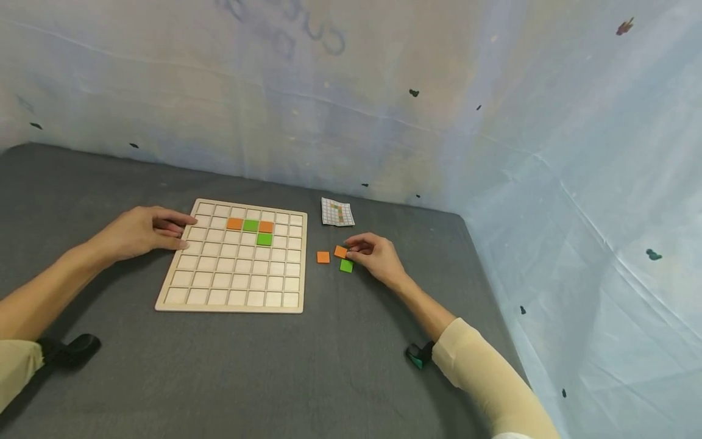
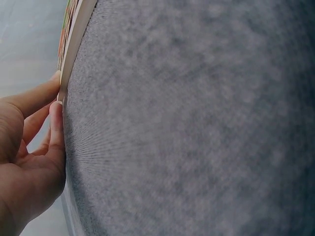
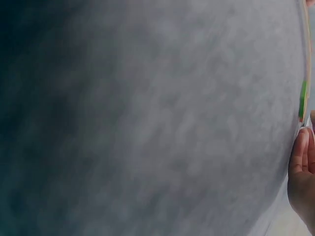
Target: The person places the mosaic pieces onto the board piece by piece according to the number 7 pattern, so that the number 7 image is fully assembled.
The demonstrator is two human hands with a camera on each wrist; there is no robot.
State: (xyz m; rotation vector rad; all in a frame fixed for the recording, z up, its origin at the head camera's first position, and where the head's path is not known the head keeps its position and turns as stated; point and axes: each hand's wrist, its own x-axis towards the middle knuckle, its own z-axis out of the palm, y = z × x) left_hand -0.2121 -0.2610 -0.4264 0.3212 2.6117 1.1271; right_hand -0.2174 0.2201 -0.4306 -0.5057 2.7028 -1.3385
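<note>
A pale wooden grid board [image 1: 230, 265] lies on the dark tabletop. Along its left edge rest the thumb and fingertips of my left hand [image 1: 148, 230], nearly straight; the left wrist view shows the fingertips [image 2: 56, 105] touching the board's rim. My right hand [image 1: 378, 256], right of the board, pinches an orange square tile [image 1: 340, 252] between thumb and fingers. Just below it lies a green tile [image 1: 346, 266], and another orange tile [image 1: 323, 257] sits to its left. On the board, an orange, a green and an orange tile form a row, with a green tile [image 1: 264, 239] under the right one.
Behind the loose tiles lies a small creased card [image 1: 337, 212] printed with a grid and a coloured pattern. Pale sheeting [image 1: 274, 110] hangs beyond the table's back and right edges. Dark straps [image 1: 71, 350] show near both sleeves.
</note>
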